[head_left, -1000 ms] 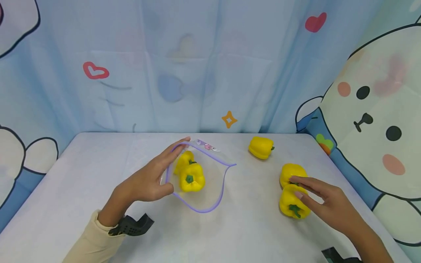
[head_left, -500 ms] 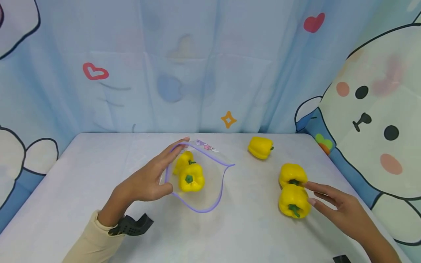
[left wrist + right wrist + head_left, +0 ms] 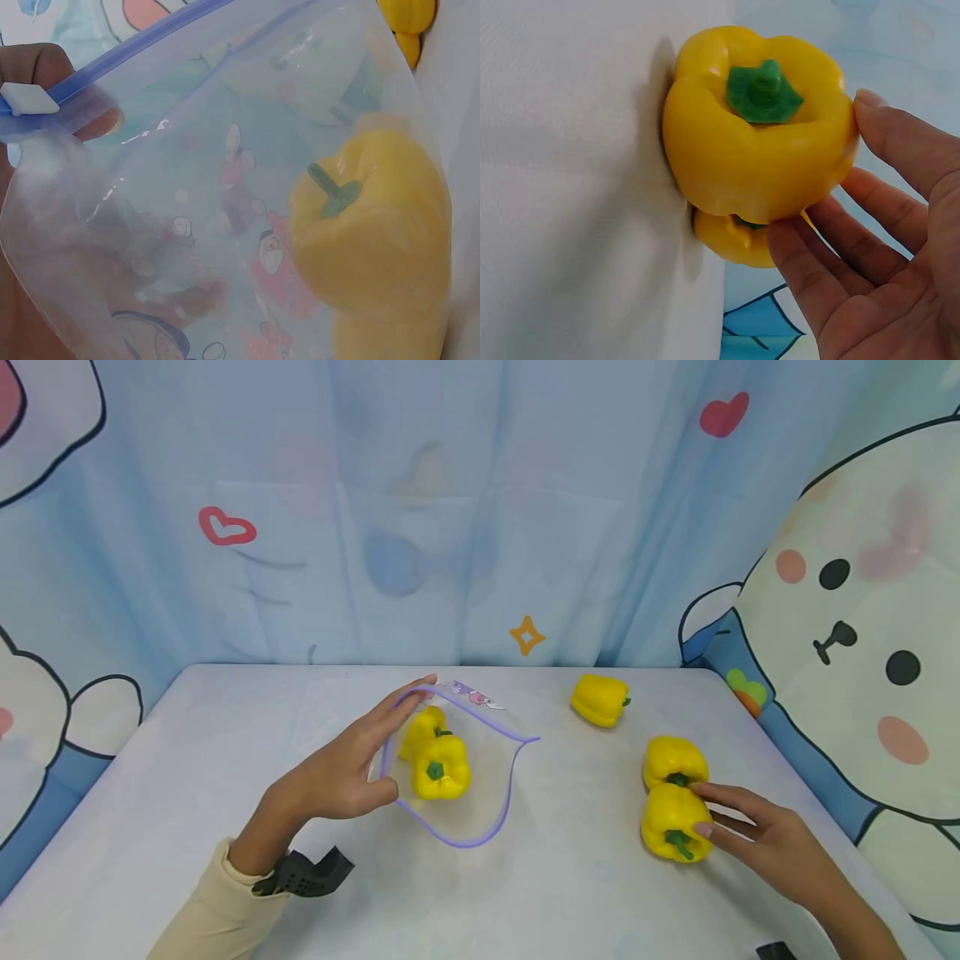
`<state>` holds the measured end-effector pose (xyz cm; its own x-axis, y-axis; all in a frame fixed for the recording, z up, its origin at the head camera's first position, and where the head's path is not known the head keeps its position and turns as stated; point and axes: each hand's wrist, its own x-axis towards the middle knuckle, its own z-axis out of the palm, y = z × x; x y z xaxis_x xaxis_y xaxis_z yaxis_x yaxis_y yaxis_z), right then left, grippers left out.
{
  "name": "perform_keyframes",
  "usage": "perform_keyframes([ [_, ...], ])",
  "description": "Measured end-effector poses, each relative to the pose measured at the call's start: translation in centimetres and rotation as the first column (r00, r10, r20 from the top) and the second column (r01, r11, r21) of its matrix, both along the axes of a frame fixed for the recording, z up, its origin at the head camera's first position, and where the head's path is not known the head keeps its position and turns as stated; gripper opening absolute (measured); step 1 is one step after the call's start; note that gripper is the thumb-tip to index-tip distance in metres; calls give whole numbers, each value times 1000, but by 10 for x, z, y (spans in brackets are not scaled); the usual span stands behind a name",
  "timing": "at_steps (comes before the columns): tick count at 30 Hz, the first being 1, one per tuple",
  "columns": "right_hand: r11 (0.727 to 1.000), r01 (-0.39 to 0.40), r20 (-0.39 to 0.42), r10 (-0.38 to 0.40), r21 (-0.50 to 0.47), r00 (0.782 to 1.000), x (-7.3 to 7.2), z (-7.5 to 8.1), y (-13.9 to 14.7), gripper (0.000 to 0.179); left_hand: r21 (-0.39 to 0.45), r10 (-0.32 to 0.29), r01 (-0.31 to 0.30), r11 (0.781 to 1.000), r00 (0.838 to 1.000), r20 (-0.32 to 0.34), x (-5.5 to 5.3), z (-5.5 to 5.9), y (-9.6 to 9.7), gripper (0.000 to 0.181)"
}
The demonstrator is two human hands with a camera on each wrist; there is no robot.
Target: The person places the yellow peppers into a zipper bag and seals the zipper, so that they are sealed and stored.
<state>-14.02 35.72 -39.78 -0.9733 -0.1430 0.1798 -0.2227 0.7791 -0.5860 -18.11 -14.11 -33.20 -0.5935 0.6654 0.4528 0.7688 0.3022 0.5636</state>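
Right hand (image 3: 768, 837) has edged in, half-open, the nearest yellow pepper (image 3: 675, 817) between thumb and fingertips — touched, not clasped; left hand (image 3: 337, 768) grips the bag (image 3: 487, 777) beside it — apparently so its mouth gapes.

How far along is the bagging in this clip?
Apparently done: two yellow peppers sit inside the clear bag. In hand: the left hand holds the bag open, and the right hand has thumb and fingers on the nearer pepper at right. Probably left: bagging that one, the pepper behind it and the far pepper.
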Motion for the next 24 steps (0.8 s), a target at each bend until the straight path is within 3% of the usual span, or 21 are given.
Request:
perform_keyframes([
  [13, 999, -28, 127, 30, -19, 991, -6, 0, -11, 59, 10, 0, 0, 1000, 1000, -14, -1, -1, 0, 89],
  [24, 992, -126, 106, 123, 22, 987, -11, -2, -26, 65, 9, 7, -7, 1000, 1000, -6, -1, -1, 1, 89],
])
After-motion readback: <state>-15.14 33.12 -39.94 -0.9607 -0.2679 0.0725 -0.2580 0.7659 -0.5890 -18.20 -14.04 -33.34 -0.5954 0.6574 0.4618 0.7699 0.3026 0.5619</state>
